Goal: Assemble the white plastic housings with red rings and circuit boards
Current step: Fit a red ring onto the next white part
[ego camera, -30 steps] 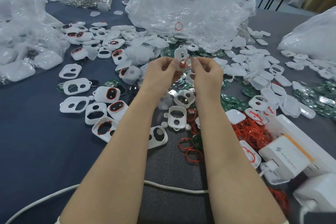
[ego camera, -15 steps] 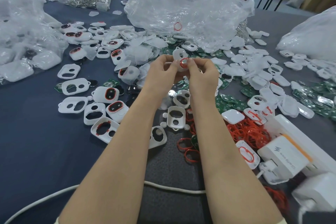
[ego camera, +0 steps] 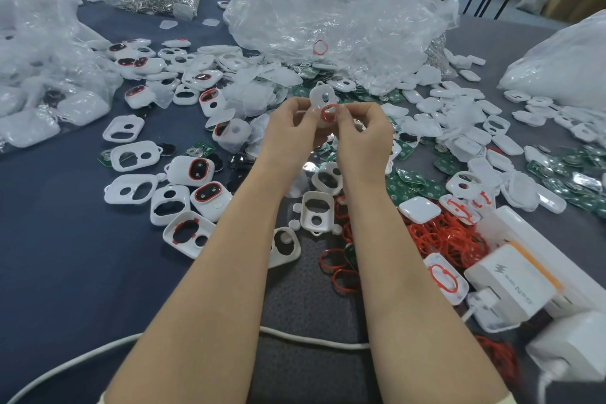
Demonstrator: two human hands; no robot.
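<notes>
Above the middle of the table my left hand (ego camera: 292, 128) and my right hand (ego camera: 362, 131) together hold one white plastic housing (ego camera: 323, 96), upright between the fingertips. A red ring (ego camera: 329, 112) sits at its lower opening, pinched by my right thumb and fingers. Loose red rings (ego camera: 446, 236) lie in a heap at the right. Green circuit boards (ego camera: 413, 185) are scattered right of my wrists. Empty white housings (ego camera: 316, 210) and housings with rings fitted (ego camera: 198, 169) lie on the left and centre.
Crumpled clear plastic bags (ego camera: 328, 10) stand at the back, left and far right. White chargers and a power strip (ego camera: 511, 279) sit at the near right. A white cable (ego camera: 311, 339) crosses the dark table (ego camera: 65, 272) under my forearms.
Both hands have drawn closer together around the housing, and the red ring now sits at its lower opening instead of beside it.
</notes>
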